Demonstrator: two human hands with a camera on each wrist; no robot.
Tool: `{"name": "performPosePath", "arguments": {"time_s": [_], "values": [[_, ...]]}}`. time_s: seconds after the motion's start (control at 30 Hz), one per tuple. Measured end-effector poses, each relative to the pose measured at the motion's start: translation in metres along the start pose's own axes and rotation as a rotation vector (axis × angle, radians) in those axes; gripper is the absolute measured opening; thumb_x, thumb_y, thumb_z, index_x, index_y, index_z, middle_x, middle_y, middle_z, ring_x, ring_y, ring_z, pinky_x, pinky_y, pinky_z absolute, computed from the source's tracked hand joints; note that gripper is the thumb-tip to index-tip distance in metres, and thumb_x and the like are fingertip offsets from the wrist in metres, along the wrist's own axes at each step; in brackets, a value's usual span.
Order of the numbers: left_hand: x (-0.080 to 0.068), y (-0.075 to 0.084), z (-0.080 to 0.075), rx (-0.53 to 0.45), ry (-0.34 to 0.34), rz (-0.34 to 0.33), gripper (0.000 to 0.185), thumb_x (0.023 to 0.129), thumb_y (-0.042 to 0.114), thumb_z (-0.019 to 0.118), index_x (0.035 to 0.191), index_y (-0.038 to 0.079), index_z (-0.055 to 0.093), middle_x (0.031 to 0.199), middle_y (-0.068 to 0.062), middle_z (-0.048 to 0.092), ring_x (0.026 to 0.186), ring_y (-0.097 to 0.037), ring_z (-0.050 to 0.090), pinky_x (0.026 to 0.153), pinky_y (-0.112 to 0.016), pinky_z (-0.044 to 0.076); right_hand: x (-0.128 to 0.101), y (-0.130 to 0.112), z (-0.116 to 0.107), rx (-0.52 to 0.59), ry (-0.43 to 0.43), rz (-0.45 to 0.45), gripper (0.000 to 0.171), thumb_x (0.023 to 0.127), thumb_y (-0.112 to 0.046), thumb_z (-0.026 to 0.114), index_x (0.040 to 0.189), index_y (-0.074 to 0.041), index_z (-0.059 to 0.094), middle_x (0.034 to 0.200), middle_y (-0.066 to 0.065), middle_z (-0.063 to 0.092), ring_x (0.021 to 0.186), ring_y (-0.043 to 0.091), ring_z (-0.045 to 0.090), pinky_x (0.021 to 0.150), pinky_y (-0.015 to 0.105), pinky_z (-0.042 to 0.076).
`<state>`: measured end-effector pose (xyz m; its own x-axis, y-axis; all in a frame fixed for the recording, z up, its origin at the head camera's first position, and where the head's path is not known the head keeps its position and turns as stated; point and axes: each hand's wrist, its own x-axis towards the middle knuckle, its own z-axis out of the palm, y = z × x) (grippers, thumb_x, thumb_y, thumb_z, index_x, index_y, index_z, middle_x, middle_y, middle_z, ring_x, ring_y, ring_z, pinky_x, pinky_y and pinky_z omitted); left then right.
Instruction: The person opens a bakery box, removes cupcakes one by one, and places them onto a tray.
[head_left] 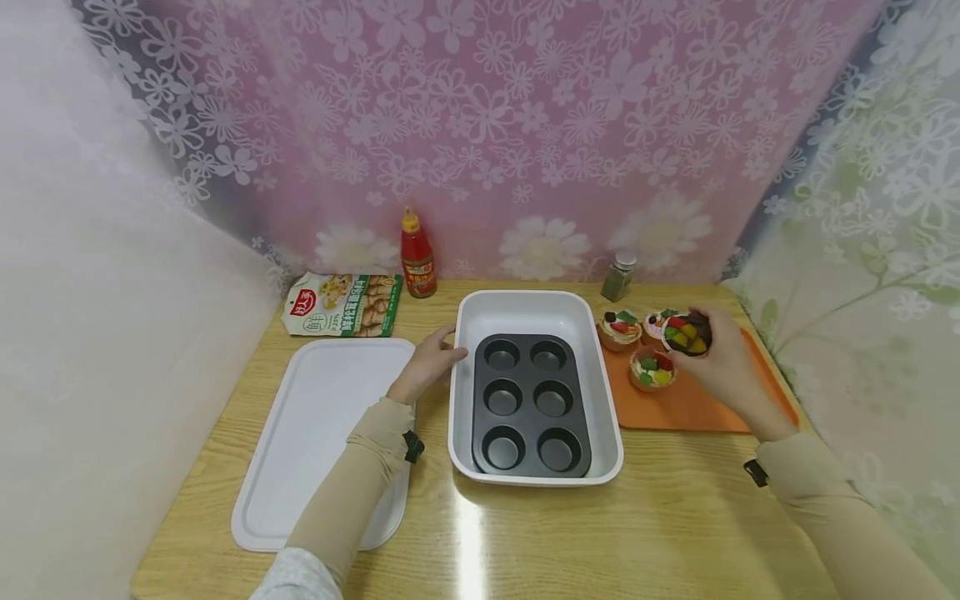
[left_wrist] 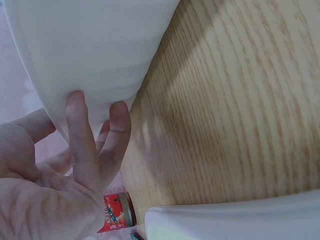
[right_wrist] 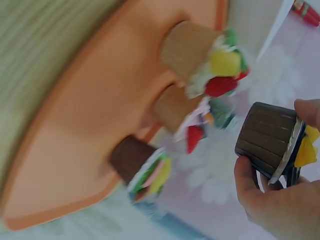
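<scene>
My right hand (head_left: 723,367) holds a dark brown cupcake (head_left: 686,335) topped with yellow, red and green fruit pieces, its fingers and thumb round the cup. In the right wrist view this cupcake (right_wrist: 267,137) is tilted on its side to the camera. Other fruit-topped cupcakes (head_left: 652,369) stand close by on an orange tray (head_left: 705,412). With the thumb over the rim and fingertips against the outer wall, my left hand (head_left: 431,362) grips the left side of a deep white rectangular pan (head_left: 453,417). Inside that pan lies a black muffin tin (head_left: 528,408) with bare cups.
Left of the pan lies a flat white tray (head_left: 337,433). Along the back stand a red ketchup bottle (head_left: 418,258) and a small spice jar (head_left: 618,277). A green and white food packet (head_left: 345,306) lies at back left. Flowered curtains (head_left: 540,183) border the wooden table (head_left: 540,542).
</scene>
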<state>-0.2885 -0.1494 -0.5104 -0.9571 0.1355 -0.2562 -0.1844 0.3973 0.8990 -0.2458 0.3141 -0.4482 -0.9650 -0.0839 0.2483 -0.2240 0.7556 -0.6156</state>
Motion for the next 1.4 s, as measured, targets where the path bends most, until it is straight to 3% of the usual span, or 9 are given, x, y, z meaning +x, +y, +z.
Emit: {"name": "performPosePath", "arguments": {"time_s": [0.07, 0.17, 0.3, 0.37, 0.53, 0.8, 1.07, 1.4], "values": [[0.0, 0.0, 0.0, 0.007, 0.003, -0.006, 0.06, 0.105, 0.025, 0.064, 0.161, 0.023, 0.043, 0.128, -0.022, 0.066, 0.099, -0.029, 0.073, 0.067, -0.031, 0.059, -0.003, 0.009, -0.003, 0.008, 0.006, 0.024, 0.079, 0.093, -0.006, 0.077, 0.158, 0.007, 0.033, 0.145, 0.035, 0.044, 0.125, 0.05, 0.049, 0.094, 0.044, 0.05], [0.0, 0.0, -0.001, 0.016, 0.005, -0.009, 0.061, 0.105, 0.026, 0.063, 0.162, 0.022, 0.042, 0.129, -0.023, 0.066, 0.101, -0.03, 0.073, 0.07, -0.031, 0.06, -0.007, 0.022, -0.006, -0.001, 0.032, 0.061, 0.079, 0.094, -0.008, 0.076, 0.158, 0.007, 0.031, 0.145, 0.035, 0.043, 0.125, 0.048, 0.05, 0.092, 0.04, 0.047], [-0.001, 0.0, -0.003, 0.016, 0.009, -0.01, 0.061, 0.106, 0.027, 0.062, 0.162, 0.022, 0.04, 0.131, -0.023, 0.065, 0.101, -0.029, 0.072, 0.072, -0.033, 0.061, -0.011, 0.037, -0.008, -0.01, 0.086, 0.075, 0.076, 0.093, -0.004, 0.075, 0.154, 0.011, 0.033, 0.144, 0.04, 0.043, 0.126, 0.054, 0.047, 0.098, 0.062, 0.044], [-0.001, -0.001, -0.004, 0.008, 0.012, -0.01, 0.061, 0.106, 0.027, 0.062, 0.162, 0.023, 0.041, 0.13, -0.022, 0.065, 0.1, -0.028, 0.072, 0.073, -0.033, 0.061, -0.011, 0.044, -0.007, -0.016, 0.109, 0.068, 0.072, 0.091, -0.002, 0.076, 0.15, 0.011, 0.037, 0.143, 0.04, 0.044, 0.127, 0.055, 0.046, 0.1, 0.068, 0.041], [-0.002, -0.001, -0.006, -0.004, 0.007, 0.002, 0.059, 0.105, 0.026, 0.062, 0.161, 0.023, 0.042, 0.127, -0.022, 0.066, 0.097, -0.026, 0.071, 0.072, -0.034, 0.061, -0.012, 0.061, -0.003, -0.024, 0.117, 0.066, 0.071, 0.089, 0.0, 0.078, 0.148, 0.009, 0.041, 0.141, 0.038, 0.046, 0.126, 0.054, 0.047, 0.101, 0.067, 0.039], [0.0, 0.0, -0.004, 0.003, 0.012, -0.007, 0.061, 0.105, 0.025, 0.063, 0.162, 0.023, 0.041, 0.133, -0.023, 0.065, 0.104, -0.03, 0.073, 0.072, -0.031, 0.061, -0.011, 0.085, 0.007, -0.035, 0.042, 0.15, 0.076, 0.092, -0.009, 0.078, 0.149, 0.016, 0.035, 0.142, 0.044, 0.044, 0.125, 0.059, 0.047, 0.101, 0.074, 0.041], [0.001, 0.001, -0.001, 0.002, 0.013, 0.005, 0.06, 0.105, 0.024, 0.064, 0.161, 0.024, 0.043, 0.129, -0.023, 0.066, 0.1, -0.03, 0.073, 0.067, -0.029, 0.059, -0.01, 0.089, 0.016, -0.016, 0.003, 0.184, 0.075, 0.096, -0.014, 0.077, 0.155, 0.006, 0.036, 0.145, 0.041, 0.041, 0.129, 0.059, 0.045, 0.103, 0.075, 0.04], [0.001, -0.001, 0.0, 0.0, 0.009, -0.001, 0.06, 0.105, 0.025, 0.064, 0.161, 0.024, 0.043, 0.129, -0.023, 0.065, 0.102, -0.031, 0.073, 0.071, -0.032, 0.062, -0.011, 0.091, 0.025, -0.01, -0.034, 0.167, 0.081, 0.097, -0.012, 0.076, 0.157, 0.011, 0.027, 0.148, 0.044, 0.036, 0.13, 0.061, 0.044, 0.104, 0.077, 0.041]]}}
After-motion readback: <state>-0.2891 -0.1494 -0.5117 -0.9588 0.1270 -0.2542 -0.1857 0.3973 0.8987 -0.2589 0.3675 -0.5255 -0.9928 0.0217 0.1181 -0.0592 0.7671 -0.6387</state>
